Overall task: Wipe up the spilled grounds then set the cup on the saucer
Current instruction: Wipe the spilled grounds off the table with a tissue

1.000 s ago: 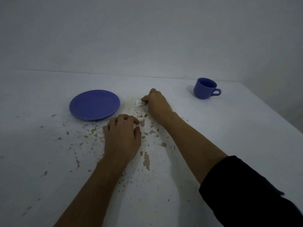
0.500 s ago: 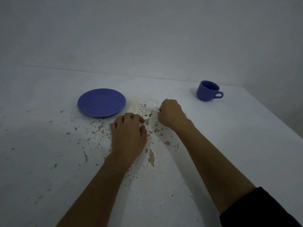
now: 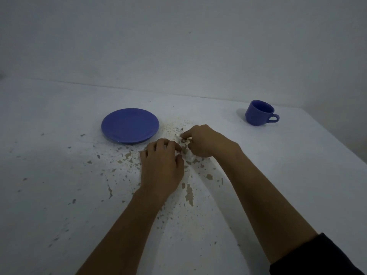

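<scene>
While both hands work close together just to the right of the saucer [image 3: 130, 125], the cup [image 3: 258, 113] stands upright on the white desk [image 3: 288, 175] well off to the saucer's right, apart from everything, its handle pointing away from the saucer. The saucer itself lies flat and bare on the desk.

The left hand [image 3: 161, 167] rests palm down just below and to the right of the saucer's near rim, its fingers [image 3: 168, 144] curled inward with the tips against the desk surface; whether they pinch anything cannot be told. The right hand [image 3: 206, 140] sits just beyond it, farther from the saucer, bunched into a loose fist with the index finger bent toward the saucer. A small pale scrap [image 3: 189, 155], perhaps tissue, shows beneath the right hand between the two hands, and the right fingers appear closed around it, though the dim light makes the grip hard to confirm.

Fine brown grounds [image 3: 174, 126] speckle the desk between the saucer's right edge and the right hand. Larger tan and grey flecks and patches [image 3: 189, 192] spread across the desk below the saucer, around both wrists and toward the camera. A dark sleeve [image 3: 317, 257] covers the right forearm at the lower corner.
</scene>
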`<state>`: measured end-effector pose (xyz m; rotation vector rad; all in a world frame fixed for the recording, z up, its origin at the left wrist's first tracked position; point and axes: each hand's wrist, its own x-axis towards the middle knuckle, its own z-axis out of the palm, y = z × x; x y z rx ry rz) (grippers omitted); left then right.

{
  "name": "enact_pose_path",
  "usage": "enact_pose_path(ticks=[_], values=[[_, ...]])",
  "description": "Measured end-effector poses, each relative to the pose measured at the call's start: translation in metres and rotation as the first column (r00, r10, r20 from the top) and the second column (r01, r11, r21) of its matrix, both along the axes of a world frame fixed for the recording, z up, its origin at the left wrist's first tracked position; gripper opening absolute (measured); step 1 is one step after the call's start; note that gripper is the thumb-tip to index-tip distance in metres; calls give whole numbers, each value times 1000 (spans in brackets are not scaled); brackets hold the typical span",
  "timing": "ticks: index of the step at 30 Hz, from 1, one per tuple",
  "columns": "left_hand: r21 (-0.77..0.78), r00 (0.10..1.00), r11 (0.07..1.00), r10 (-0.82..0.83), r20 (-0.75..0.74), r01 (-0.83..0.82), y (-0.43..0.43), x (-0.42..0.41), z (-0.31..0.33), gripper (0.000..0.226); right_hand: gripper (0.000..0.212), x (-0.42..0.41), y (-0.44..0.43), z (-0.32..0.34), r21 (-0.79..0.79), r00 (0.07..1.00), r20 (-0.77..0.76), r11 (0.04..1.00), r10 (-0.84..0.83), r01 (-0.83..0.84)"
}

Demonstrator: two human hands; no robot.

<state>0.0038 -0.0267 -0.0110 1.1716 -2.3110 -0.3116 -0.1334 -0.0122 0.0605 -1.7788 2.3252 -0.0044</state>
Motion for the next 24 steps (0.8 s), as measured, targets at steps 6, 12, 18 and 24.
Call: enact_pose_path(ticks=[6, 12, 18, 24], values=[[4, 1000, 1000, 2, -14, -2, 0, 0, 0, 23, 34, -12, -7, -18, -131, 999, 32, 991, 42, -38], [35, 1000, 999, 3, 8, -3, 0, -1, 0, 27, 22, -3, -24, -44, -381, 992, -35, 920, -118, 95], [40, 1000, 999, -2, 12, 2, 0, 0, 2, 27, 15, -5, -47, -43, -389, 988, -37, 913, -149, 123], [125, 979, 992, 51, -197, -27, -2, -2, 5, 15, 25, -10, -33, -30, -350, 996, -52, 933, 73, -87]])
